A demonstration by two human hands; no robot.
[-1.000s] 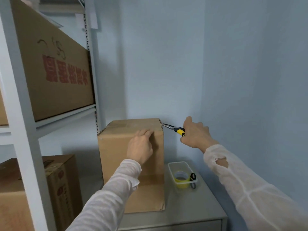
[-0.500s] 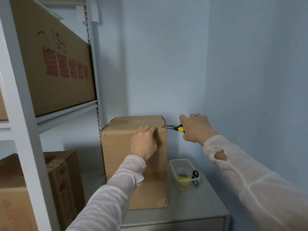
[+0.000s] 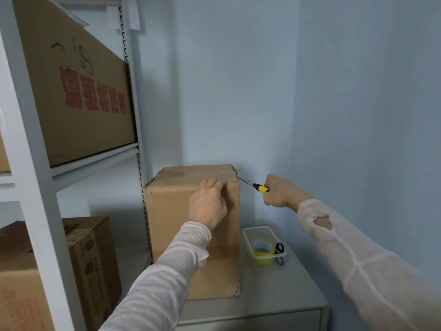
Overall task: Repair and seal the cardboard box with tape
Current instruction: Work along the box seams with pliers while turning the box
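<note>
the cardboard box [image 3: 171, 218] stands upright on a grey cabinet [image 3: 274, 295] in the corner of the room, its back near the pale blue wall and its left side close against the upright of a metal shelf rack [image 3: 35, 187]. strips of clear tape show on its top flaps. the person's left hand [image 3: 208, 204] is laid on the front of the box near the top, fingers bent so the tips hook over the upper front edge, holding the box there. the right hand [image 3: 278, 192] is closed around a tool with a yellow and black handle [image 3: 259, 187], held out to the right of the box; its thin metal tip reaches the box's upper right corner, though whether it touches the cardboard is hard to tell from here. just beside the box's right side, on the same cabinet top, sits a clear plastic tub [image 3: 256, 229] with a yellow tape roll [image 3: 262, 255] inside it and a pair of black loop handles [image 3: 279, 247] at the roll's right. on the rack a big carton with red print [image 3: 78, 91] rests on the upper shelf, and another brown carton [image 3: 90, 247] sits lower down.
</note>
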